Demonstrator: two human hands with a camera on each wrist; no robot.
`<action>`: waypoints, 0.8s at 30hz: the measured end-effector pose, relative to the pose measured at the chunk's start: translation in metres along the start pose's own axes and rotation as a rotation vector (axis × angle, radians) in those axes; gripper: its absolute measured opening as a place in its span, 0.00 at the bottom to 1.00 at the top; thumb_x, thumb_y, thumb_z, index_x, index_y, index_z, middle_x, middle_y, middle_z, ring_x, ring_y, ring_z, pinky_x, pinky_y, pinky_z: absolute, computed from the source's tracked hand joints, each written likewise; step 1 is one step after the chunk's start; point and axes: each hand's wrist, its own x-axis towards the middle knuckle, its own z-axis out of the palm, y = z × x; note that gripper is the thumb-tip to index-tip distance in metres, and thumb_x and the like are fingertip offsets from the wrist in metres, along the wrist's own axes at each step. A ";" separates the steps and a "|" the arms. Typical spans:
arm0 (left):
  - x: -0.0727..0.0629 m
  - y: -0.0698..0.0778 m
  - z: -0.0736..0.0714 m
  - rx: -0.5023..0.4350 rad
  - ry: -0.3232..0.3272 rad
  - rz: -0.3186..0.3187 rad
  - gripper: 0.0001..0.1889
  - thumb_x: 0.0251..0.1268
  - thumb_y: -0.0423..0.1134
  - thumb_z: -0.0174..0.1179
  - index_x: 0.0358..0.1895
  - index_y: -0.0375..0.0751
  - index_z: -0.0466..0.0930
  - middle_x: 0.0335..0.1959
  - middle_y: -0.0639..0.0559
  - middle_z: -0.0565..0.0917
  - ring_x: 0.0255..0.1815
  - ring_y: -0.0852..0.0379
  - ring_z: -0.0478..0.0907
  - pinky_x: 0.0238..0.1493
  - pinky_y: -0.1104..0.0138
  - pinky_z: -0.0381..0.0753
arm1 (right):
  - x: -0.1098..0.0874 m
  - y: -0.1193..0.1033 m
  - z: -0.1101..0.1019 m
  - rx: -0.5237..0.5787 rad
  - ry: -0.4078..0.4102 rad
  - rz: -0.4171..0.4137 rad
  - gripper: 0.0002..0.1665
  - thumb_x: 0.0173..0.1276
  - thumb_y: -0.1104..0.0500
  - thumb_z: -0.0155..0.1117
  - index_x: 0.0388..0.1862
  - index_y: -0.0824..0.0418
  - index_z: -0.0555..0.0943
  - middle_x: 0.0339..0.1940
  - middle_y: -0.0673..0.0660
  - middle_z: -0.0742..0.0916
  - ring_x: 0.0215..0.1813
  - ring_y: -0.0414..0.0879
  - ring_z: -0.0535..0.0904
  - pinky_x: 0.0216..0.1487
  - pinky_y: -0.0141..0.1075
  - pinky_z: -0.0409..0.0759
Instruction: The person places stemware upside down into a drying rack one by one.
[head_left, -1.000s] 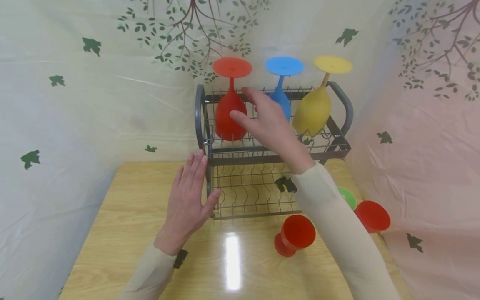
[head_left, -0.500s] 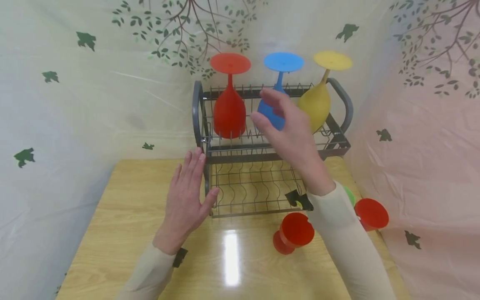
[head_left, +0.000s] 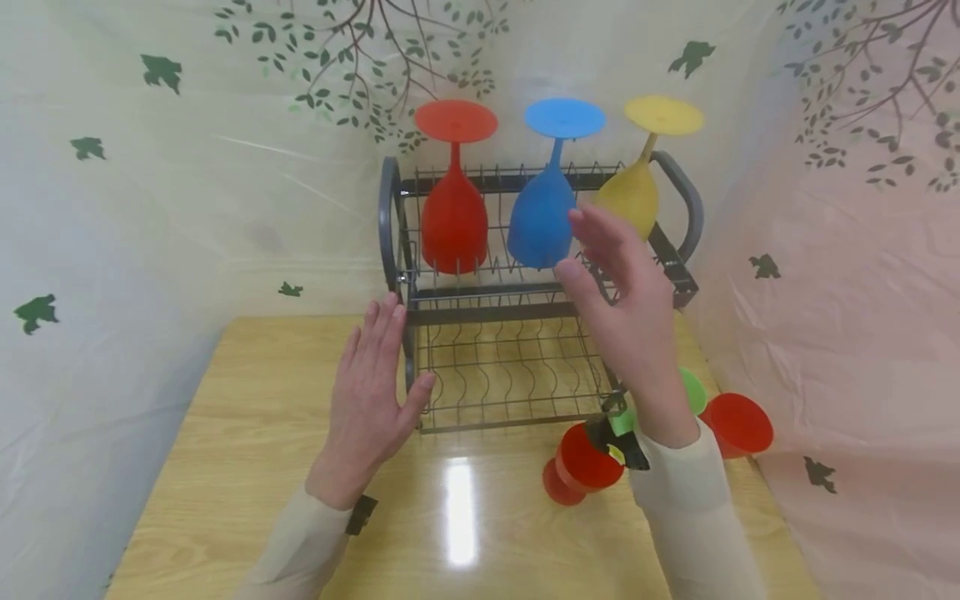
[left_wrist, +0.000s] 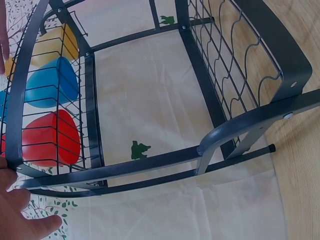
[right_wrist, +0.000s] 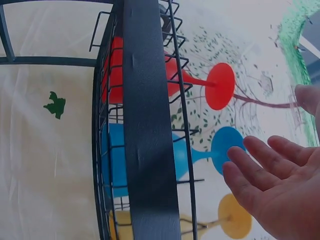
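Note:
A dark two-tier dish rack [head_left: 487,313] stands at the back of the table. Upside down in its upper tier are a red wine glass [head_left: 453,217], a blue wine glass [head_left: 542,221] and a yellow wine glass [head_left: 633,196], the yellow one leaning right. My left hand [head_left: 367,408] has straight fingers, their tips right at the rack's left front upright. My right hand [head_left: 633,312], fingers loosely bent and holding nothing, is in front of the rack's right half, overlapping the yellow glass's lower part. In the right wrist view, its fingers [right_wrist: 265,165] show beside the blue glass's foot.
On the wooden table [head_left: 262,417], a red goblet [head_left: 592,467] stands right of centre, partly behind the right wrist's camera. Farther right are a green cup [head_left: 692,392] and another red cup [head_left: 738,425]. A printed sheet [head_left: 150,208] hangs behind and at the sides.
My right hand has moved right and down, from beside the red wine glass past the blue one. My left hand has stayed at the rack's upright.

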 end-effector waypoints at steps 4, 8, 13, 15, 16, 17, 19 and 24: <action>-0.001 0.000 0.000 0.000 0.004 -0.009 0.42 0.82 0.65 0.32 0.81 0.33 0.56 0.84 0.44 0.56 0.84 0.44 0.51 0.80 0.44 0.54 | -0.013 0.001 -0.005 0.018 0.019 0.012 0.30 0.76 0.57 0.65 0.73 0.62 0.74 0.69 0.53 0.82 0.70 0.46 0.77 0.70 0.38 0.75; 0.000 0.001 0.002 -0.001 0.009 -0.011 0.42 0.82 0.65 0.32 0.81 0.33 0.57 0.83 0.43 0.57 0.84 0.43 0.52 0.80 0.44 0.55 | -0.026 0.003 -0.011 0.016 0.023 0.012 0.29 0.76 0.57 0.65 0.73 0.63 0.74 0.70 0.54 0.82 0.70 0.49 0.77 0.70 0.36 0.75; -0.001 0.001 0.003 -0.007 0.019 -0.011 0.41 0.82 0.65 0.33 0.81 0.33 0.56 0.83 0.43 0.57 0.84 0.44 0.51 0.80 0.43 0.55 | -0.041 0.008 -0.019 0.014 0.025 0.041 0.29 0.75 0.62 0.64 0.73 0.63 0.74 0.70 0.55 0.81 0.70 0.49 0.76 0.69 0.35 0.75; -0.001 0.001 0.003 -0.009 0.031 -0.004 0.41 0.82 0.64 0.34 0.81 0.33 0.56 0.83 0.43 0.58 0.84 0.43 0.51 0.79 0.43 0.56 | -0.048 0.010 -0.021 -0.005 0.024 0.055 0.28 0.74 0.63 0.64 0.73 0.62 0.75 0.70 0.55 0.81 0.70 0.48 0.76 0.69 0.33 0.74; -0.001 0.001 0.003 -0.010 0.038 0.000 0.40 0.82 0.63 0.34 0.81 0.33 0.56 0.83 0.42 0.58 0.84 0.43 0.51 0.79 0.43 0.56 | -0.051 0.012 -0.022 -0.013 0.022 0.062 0.29 0.74 0.64 0.64 0.73 0.61 0.74 0.70 0.56 0.81 0.70 0.48 0.76 0.69 0.33 0.74; -0.001 0.001 0.004 -0.012 0.044 0.003 0.40 0.83 0.63 0.34 0.80 0.33 0.57 0.83 0.42 0.58 0.84 0.43 0.52 0.79 0.43 0.57 | -0.055 0.013 -0.023 -0.025 0.022 0.073 0.29 0.74 0.65 0.64 0.73 0.61 0.75 0.70 0.55 0.81 0.70 0.47 0.76 0.69 0.32 0.74; -0.001 0.001 0.004 -0.017 0.050 0.005 0.40 0.83 0.63 0.35 0.80 0.33 0.57 0.83 0.42 0.58 0.84 0.43 0.52 0.79 0.43 0.57 | -0.062 0.017 -0.024 -0.039 0.013 0.096 0.29 0.74 0.66 0.64 0.73 0.60 0.75 0.70 0.55 0.81 0.70 0.47 0.77 0.69 0.32 0.74; 0.000 0.001 0.004 -0.025 0.051 0.002 0.40 0.82 0.64 0.35 0.80 0.33 0.57 0.82 0.42 0.59 0.84 0.42 0.52 0.79 0.42 0.57 | -0.080 0.027 -0.027 -0.067 -0.015 0.174 0.30 0.74 0.66 0.64 0.74 0.58 0.74 0.71 0.54 0.81 0.71 0.45 0.76 0.70 0.31 0.73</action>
